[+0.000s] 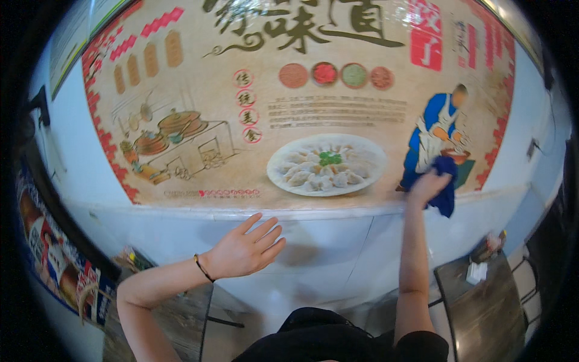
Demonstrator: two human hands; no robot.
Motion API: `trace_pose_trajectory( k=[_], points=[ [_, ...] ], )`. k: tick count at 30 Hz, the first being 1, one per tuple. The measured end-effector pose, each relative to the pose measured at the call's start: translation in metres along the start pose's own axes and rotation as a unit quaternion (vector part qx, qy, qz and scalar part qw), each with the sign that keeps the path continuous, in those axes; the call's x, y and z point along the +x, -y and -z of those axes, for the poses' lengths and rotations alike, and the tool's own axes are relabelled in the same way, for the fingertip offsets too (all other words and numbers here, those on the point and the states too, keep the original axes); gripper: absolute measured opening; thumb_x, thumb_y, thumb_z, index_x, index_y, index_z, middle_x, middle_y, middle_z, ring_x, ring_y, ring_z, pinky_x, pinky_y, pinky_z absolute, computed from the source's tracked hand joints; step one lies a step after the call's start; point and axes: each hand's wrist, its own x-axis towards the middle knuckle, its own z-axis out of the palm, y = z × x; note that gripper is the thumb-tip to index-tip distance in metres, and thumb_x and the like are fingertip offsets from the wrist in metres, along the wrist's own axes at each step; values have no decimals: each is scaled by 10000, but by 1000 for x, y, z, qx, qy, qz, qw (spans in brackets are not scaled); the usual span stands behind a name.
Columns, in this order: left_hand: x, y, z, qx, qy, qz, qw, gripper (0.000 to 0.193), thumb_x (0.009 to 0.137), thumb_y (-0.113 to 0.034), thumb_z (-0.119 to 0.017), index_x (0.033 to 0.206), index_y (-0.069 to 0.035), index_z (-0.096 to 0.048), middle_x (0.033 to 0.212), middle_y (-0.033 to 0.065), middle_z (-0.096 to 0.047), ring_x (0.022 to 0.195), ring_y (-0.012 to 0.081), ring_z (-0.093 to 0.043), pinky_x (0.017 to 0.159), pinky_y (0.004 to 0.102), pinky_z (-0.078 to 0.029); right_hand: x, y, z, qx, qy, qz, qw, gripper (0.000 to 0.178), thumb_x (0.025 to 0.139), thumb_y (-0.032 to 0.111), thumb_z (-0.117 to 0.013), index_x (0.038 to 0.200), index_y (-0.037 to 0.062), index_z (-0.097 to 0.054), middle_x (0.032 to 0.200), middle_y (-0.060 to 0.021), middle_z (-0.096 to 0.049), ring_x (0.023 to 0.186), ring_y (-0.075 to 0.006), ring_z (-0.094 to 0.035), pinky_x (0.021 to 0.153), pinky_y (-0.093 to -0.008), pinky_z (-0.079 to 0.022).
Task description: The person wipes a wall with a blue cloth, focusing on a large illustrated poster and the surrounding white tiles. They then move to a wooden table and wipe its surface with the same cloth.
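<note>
A dark blue cloth (445,190) is bunched in my right hand (427,186), which presses it against the lower right part of a large beige wall poster (241,172), over the drawing of a cook in blue. Part of the cloth hangs down past the poster's lower edge. My left hand (244,250), with a thin dark band at the wrist, is held out with its fingers spread, in front of the white wall below the poster. Nothing is in it. The poster shows a plate of dumplings between my two hands.
Below on the right stands a dark table (482,304) with a white tissue pack (476,273) and a container near the wall. Another dark table (151,326) is at lower left, beneath my left arm. A colourful printed panel (57,253) stands at far left.
</note>
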Motion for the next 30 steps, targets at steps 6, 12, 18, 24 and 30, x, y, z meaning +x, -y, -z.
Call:
trace_pose_trajectory(
  k=[6, 12, 18, 24, 30],
  points=[
    [-27, -3, -5, -9, 6, -2, 1000, 431, 741, -298, -665, 1114, -104, -572, 1159, 101, -559, 1147, 280, -501, 990, 471, -359, -166, 60, -23, 25, 204, 181, 962, 724, 718, -32, -389, 1380, -125, -112, 1456, -279, -130, 1369, -368, -116, 1107, -428, -66],
    [-43, 5, 13, -7, 50, 5, 999, 440, 731, -283, -673, 1120, -103, -573, 1160, 106, -556, 1166, 282, -483, 988, 478, -356, -246, 112, -57, 54, 407, 377, 830, 271, 763, 99, -488, 1002, -18, -542, 1351, -217, -384, 1311, -383, -280, 969, -572, -237],
    [-61, 7, 22, -3, 78, 49, 996, 450, 725, -279, -678, 1121, -97, -569, 1161, 116, -553, 1161, 289, -484, 987, 485, -355, -207, 164, -74, 59, 614, 551, 562, 424, 879, 177, -391, 1286, 71, -445, 1412, -98, -363, 1320, -245, -318, 1086, -436, -233],
    [-51, 0, 22, -7, 83, 61, 995, 464, 725, -278, -678, 1135, -97, -560, 1156, 115, -555, 1138, 292, -498, 986, 493, -356, -157, 111, -110, 314, 785, 363, 392, 461, 953, 241, -294, 1392, 100, -270, 1462, -128, -262, 1345, -276, -262, 1114, -441, -174],
    [-26, -6, 24, -7, 99, 58, 993, 468, 729, -269, -678, 1149, -102, -556, 1159, 112, -556, 1127, 287, -506, 982, 480, -366, -83, 154, -130, 164, 539, 669, 484, 599, 808, 201, -572, 1353, 135, -333, 1443, -117, -273, 1320, -320, -272, 1069, -476, -250]
  ],
)
